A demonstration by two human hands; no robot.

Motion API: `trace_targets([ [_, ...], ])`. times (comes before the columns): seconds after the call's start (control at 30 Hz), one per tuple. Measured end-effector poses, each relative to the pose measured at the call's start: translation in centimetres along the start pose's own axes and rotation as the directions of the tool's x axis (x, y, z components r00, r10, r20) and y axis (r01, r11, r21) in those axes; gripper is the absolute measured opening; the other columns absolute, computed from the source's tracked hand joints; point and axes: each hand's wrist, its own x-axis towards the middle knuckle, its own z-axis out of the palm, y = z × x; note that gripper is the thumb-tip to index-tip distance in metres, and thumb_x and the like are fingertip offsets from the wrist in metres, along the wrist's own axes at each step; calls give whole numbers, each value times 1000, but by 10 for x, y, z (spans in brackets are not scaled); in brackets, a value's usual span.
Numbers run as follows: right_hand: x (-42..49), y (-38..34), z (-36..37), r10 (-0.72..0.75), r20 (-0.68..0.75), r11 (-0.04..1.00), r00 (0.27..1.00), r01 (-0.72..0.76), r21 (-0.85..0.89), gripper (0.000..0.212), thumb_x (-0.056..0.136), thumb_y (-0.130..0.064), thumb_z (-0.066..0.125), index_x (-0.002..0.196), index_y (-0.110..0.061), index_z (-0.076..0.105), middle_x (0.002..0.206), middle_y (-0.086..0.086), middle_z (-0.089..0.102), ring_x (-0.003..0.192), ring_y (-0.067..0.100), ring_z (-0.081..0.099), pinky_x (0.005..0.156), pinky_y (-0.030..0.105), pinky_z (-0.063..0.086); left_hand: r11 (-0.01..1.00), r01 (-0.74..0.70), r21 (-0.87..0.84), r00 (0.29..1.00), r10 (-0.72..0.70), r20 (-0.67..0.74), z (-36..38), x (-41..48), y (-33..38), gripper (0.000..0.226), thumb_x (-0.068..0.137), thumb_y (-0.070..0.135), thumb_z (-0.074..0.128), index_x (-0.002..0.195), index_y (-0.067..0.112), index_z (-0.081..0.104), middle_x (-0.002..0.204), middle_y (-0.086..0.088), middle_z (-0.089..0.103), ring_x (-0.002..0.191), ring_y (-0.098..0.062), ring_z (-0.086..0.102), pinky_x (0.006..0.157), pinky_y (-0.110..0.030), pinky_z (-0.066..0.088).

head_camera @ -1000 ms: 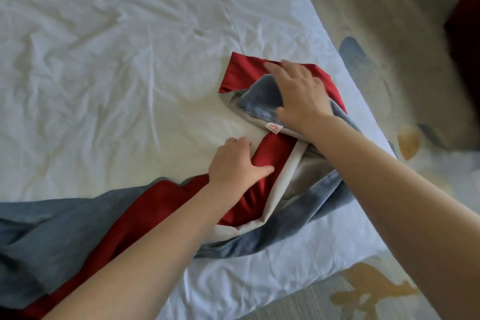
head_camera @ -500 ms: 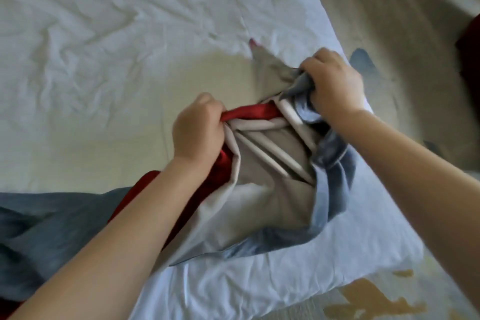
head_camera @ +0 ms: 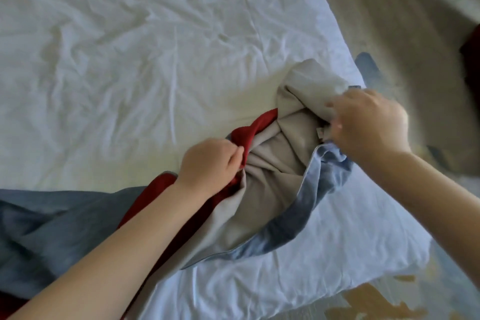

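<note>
Two hands working: left hand point(head_camera: 210, 163) bunches the cover point(head_camera: 267, 189) in curled fingers, right hand point(head_camera: 368, 122) pinches its grey corner. Mostly rumpled on the bed point(head_camera: 130, 60); early days, I'd say.

Reads as a bedroom in a home. Shows a bed point(head_camera: 337, 262) filling most of the view, spread with a crumpled white sheet point(head_camera: 155, 60) and ending in a soft, rounded mattress corner at the near right. Holds bunched cloth point(head_camera: 272, 176) in blue, red and grey, of a bedlinen kind, lying on the sheet close to that corner. Drops away on the right to a pale floor point(head_camera: 389, 8), covered beside the bed by a rug point(head_camera: 363, 299) blotched in blue and ochre. Ends at the far right edge in a dark red thing point(head_camera: 472, 44), too cropped to name.
</note>
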Motion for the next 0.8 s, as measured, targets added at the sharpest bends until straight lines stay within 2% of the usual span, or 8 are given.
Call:
trace_targets([
  [0.1,32,-62,-7,-251,35,943,967,236,232,29,80,-5,49,95,-22,67,96,1,63,91,27,59,64,30,35,978,208,-24,963,-209,-173,-7,4,-12,29,93,32,46,89,13,67,86,-6,64,86,-27,58,68,-37,46],
  [0.17,50,-98,2,-507,195,853,840,456,252,39,87,-9,52,120,-29,56,116,-1,57,110,23,53,76,33,38,912,382,-147,915,-395,-75,-5,3,-17,40,87,46,54,111,15,64,104,-6,65,99,-28,59,80,-36,46],
  [0.27,64,-132,25,-583,522,770,623,628,109,44,88,-21,61,129,-26,47,124,2,50,113,25,52,85,36,42,869,486,-90,866,-466,181,7,-5,-19,56,76,67,54,100,17,61,91,-4,66,89,-27,63,71,-31,45],
  [0.33,68,-141,35,-576,562,758,594,646,95,31,88,-20,59,119,-20,52,113,3,54,106,26,56,76,34,40,905,421,-61,896,-405,180,14,-10,-22,46,77,61,55,83,16,55,73,0,58,77,-26,62,61,-29,41],
  [0.4,72,-144,36,-595,529,739,605,671,64,19,88,-17,55,107,-18,58,100,1,57,101,25,60,70,31,38,916,398,-42,911,-389,137,10,-9,-28,31,82,47,56,75,17,51,66,1,51,74,-29,62,57,-28,36],
  [0.5,83,-134,30,-587,445,766,677,642,34,20,85,-11,56,104,-18,61,107,2,60,103,25,60,69,31,41,915,404,-12,915,-404,-17,-9,2,-37,13,83,30,56,84,19,62,72,-3,62,76,-31,62,56,-28,36],
  [0.67,114,-118,-5,-490,-20,867,872,489,92,16,88,-6,49,99,-12,59,105,10,56,102,31,54,61,36,39,939,320,123,885,-250,-392,-76,24,-46,13,79,20,59,90,19,65,77,-6,66,71,-33,63,51,-29,31],
  [0.8,107,-104,-32,-464,-353,848,812,522,87,12,78,-1,56,88,-7,61,91,12,59,86,33,55,49,33,38,933,246,264,825,-59,-561,-107,18,-36,7,76,16,63,83,15,66,65,-4,61,53,-28,57,46,-25,25],
])
